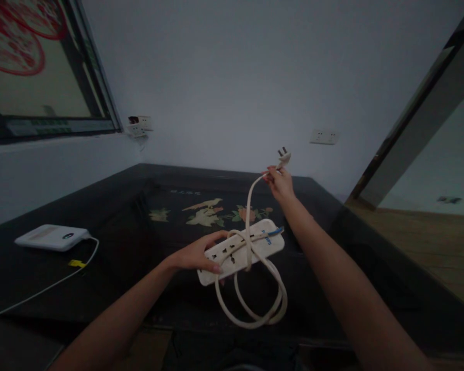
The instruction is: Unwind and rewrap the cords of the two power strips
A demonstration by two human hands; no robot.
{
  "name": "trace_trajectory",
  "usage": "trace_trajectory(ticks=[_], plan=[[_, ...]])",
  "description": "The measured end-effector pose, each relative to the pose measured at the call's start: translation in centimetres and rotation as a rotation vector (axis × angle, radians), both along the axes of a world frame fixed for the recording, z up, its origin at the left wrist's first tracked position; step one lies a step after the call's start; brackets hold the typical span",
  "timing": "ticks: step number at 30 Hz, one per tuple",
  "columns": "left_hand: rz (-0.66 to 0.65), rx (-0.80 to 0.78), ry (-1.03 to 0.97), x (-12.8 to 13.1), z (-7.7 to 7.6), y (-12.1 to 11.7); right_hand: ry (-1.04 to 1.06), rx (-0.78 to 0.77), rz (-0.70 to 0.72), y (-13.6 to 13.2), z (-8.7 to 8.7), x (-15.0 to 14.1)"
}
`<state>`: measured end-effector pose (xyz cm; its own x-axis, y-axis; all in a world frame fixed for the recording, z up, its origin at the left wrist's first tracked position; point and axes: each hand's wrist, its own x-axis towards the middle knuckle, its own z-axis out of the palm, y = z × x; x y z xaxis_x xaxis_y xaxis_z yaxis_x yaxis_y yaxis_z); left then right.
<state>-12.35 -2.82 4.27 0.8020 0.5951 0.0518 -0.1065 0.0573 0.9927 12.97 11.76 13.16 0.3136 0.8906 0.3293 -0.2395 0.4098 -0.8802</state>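
Observation:
My left hand grips the near-left end of a white power strip, thumb on top and fingers beneath. Its face has several sockets and blue lettering at the right end. The strip's white cord winds around its middle, and loose loops hang below it. Up and to the right, my right hand pinches the cord just behind the plug. The plug's metal prongs point up and away from me. Between the strip and my right hand the cord rises in a curve.
A dark tabletop with a bird-and-flower design lies beneath. On the left sits a white device with a thin cable and yellow tag. The wall behind carries a socket plate at right and a loose-hanging outlet at left.

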Motion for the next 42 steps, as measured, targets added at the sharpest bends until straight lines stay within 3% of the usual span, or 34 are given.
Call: trace_trajectory(ticks=[5, 9, 13, 17, 27, 36, 42], plan=[[0.175, -0.045, -0.249, -0.1, 0.2, 0.0, -0.001, 0.017, -0.055, -2.7, -5.3, 0.9], [0.454, -0.017, -0.387, -0.1, 0.0, 1.1, -0.06, 0.07, -0.072, -6.7, -7.3, 1.4], [0.65, -0.043, -0.388, 0.2, -0.2, 2.0, -0.17, 0.167, -0.129, -10.6, -7.4, 1.2], [0.709, -0.08, -0.321, 0.9, -0.3, 2.0, -0.293, 0.201, -0.167, -12.5, -6.9, 0.3], [0.764, -0.007, -0.217, 1.2, -1.2, 2.4, -0.401, 0.099, -0.087, -12.5, -7.4, 0.4], [0.785, -0.038, -0.207, 1.2, -1.0, 2.2, -0.358, 0.14, 0.027, -12.6, -7.1, 0.4], [0.796, -0.041, -0.196, 1.2, -1.4, 2.5, -0.399, 0.118, -0.012, -12.2, -7.4, 1.0]])
